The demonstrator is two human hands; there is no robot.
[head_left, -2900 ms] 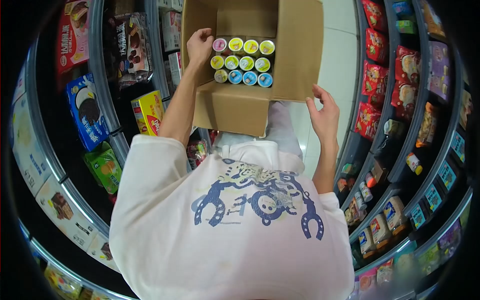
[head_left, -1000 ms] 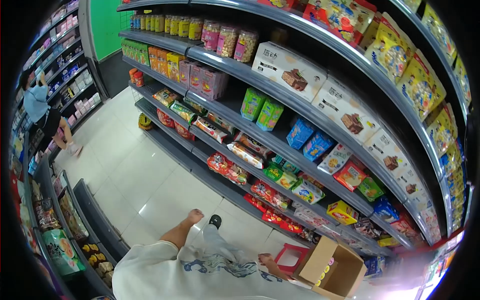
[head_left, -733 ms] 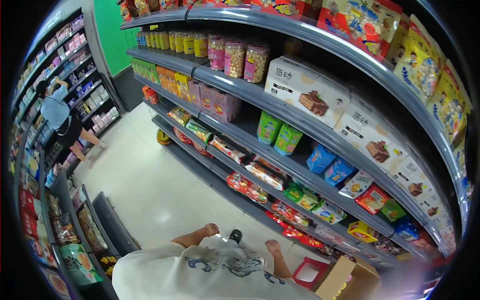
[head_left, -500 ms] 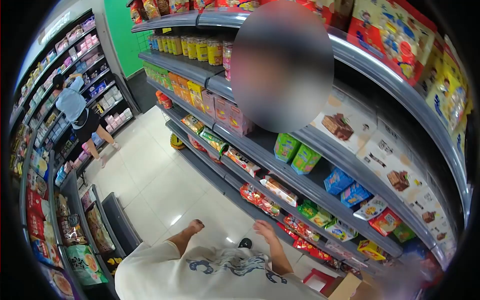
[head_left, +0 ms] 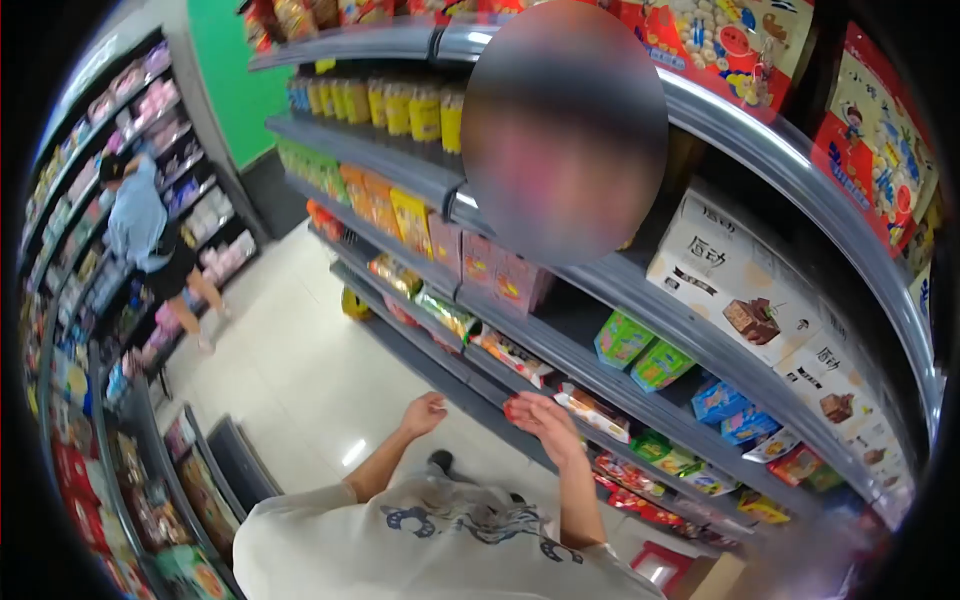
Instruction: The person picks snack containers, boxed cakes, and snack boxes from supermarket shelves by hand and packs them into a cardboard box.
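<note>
My left hand (head_left: 425,413) is above the tiled floor in front of my body, its fingers loosely bent and nothing visible in it. To its right my right hand (head_left: 543,420) is raised with its fingers stretched out, holding nothing. It overlaps the view of the lower shelf edge; whether it touches it I cannot tell. Closest to it are a white and brown snack pack (head_left: 592,412) and an orange and white pack (head_left: 512,354). Green boxes (head_left: 660,366) stand on the shelf above.
Long shelving (head_left: 400,275) runs along the right, with large white boxes (head_left: 735,275). A cardboard box (head_left: 718,578) and a red-rimmed object (head_left: 665,568) are at bottom right. Left, a person in a blue shirt (head_left: 138,220) faces another shelf. Low shelves (head_left: 240,460) stand at lower left.
The view has turned from the open carton of round-lidded containers to the aisle. My right hand has come up and forward; my left hand has moved right, nearer to it.
</note>
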